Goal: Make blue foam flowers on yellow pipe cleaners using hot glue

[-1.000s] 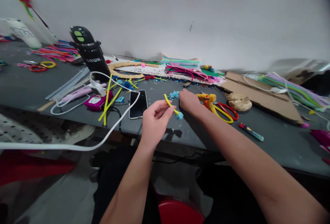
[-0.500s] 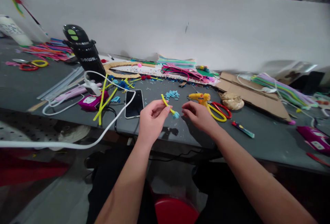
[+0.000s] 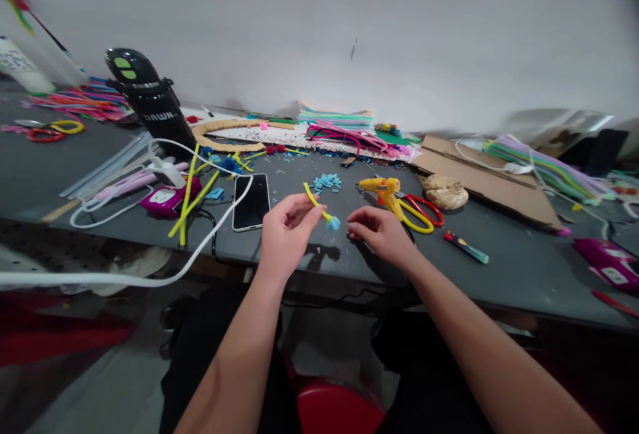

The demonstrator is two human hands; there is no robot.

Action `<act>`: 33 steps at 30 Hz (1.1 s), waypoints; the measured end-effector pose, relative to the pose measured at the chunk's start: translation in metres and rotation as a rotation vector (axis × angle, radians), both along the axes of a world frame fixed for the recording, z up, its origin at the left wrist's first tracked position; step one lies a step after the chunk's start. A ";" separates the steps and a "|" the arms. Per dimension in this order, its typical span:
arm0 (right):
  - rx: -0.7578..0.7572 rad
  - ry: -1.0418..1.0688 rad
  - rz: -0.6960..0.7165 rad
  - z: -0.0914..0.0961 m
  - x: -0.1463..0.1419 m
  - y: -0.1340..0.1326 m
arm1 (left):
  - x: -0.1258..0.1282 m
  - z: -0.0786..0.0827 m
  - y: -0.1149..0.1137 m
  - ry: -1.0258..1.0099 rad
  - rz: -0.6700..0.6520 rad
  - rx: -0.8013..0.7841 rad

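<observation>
My left hand (image 3: pixel 288 234) pinches a yellow pipe cleaner stem (image 3: pixel 313 198) between thumb and forefinger. At the stem's lower right end is a light blue tufted flower head (image 3: pixel 333 223), raised over the table. Just right of the flower, and apart from it, is my right hand (image 3: pixel 377 231). Its fingers are curled, with thumb and fingertips close together; whatever is between them is too small to make out. Behind both hands lies a pile of short light blue pieces (image 3: pixel 327 182). A yellow glue gun (image 3: pixel 382 188) rests beyond my right hand, next to yellow-and-red-handled scissors (image 3: pixel 424 214).
A phone (image 3: pixel 251 202) lies left of my left hand, with a white cable (image 3: pixel 212 237) looping past. Yellow pipe cleaners (image 3: pixel 186 204), a purple power strip (image 3: pixel 167 198) and a black bottle (image 3: pixel 160 111) stand further left. Right are a cutter (image 3: pixel 466 247) and cardboard (image 3: pixel 494 184).
The view has shifted slightly, so most things sit a little further left. My right hand's fingertips have drawn closer together beside the flower. My left hand keeps its grip on the stem.
</observation>
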State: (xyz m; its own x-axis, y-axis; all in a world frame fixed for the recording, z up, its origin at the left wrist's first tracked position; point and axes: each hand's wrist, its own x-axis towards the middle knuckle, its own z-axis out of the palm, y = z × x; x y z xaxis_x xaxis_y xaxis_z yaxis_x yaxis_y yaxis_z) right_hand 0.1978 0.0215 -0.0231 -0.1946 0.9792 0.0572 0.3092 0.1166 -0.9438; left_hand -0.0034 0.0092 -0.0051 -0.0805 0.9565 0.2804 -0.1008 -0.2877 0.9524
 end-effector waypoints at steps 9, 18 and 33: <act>0.046 -0.015 -0.045 -0.003 -0.002 -0.002 | 0.003 0.000 -0.001 0.033 0.002 -0.006; -0.002 0.063 -0.016 -0.006 -0.001 0.000 | 0.003 -0.002 0.000 0.047 -0.004 -0.001; 0.054 0.191 -0.084 0.006 -0.002 -0.016 | 0.005 -0.001 -0.002 0.058 -0.012 -0.006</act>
